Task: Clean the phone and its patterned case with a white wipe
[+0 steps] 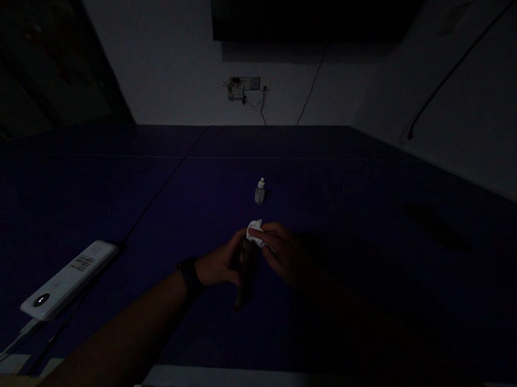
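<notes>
In the dim light, my left hand (pixel 223 264) grips a dark, thin, flat object (pixel 243 285), seen almost edge-on; its kind is too dark to make out. A white crumpled tissue (pixel 255 233) is pinched in my right hand (pixel 284 253), pressed at the far end of that object. Just beyond my hands, a small clear bottle (pixel 259 192) with a white cap stands upright on the blue table (pixel 176 210). A dark watch (pixel 190 275) is on my left wrist.
A long white device (pixel 71 281) with a lit round display lies at the left, a cable (pixel 13 344) running from its near end. A dark shape (pixel 436 226) lies at the right. Wall sockets (pixel 245 86) with wires sit behind the table, below a dark screen (pixel 317 14).
</notes>
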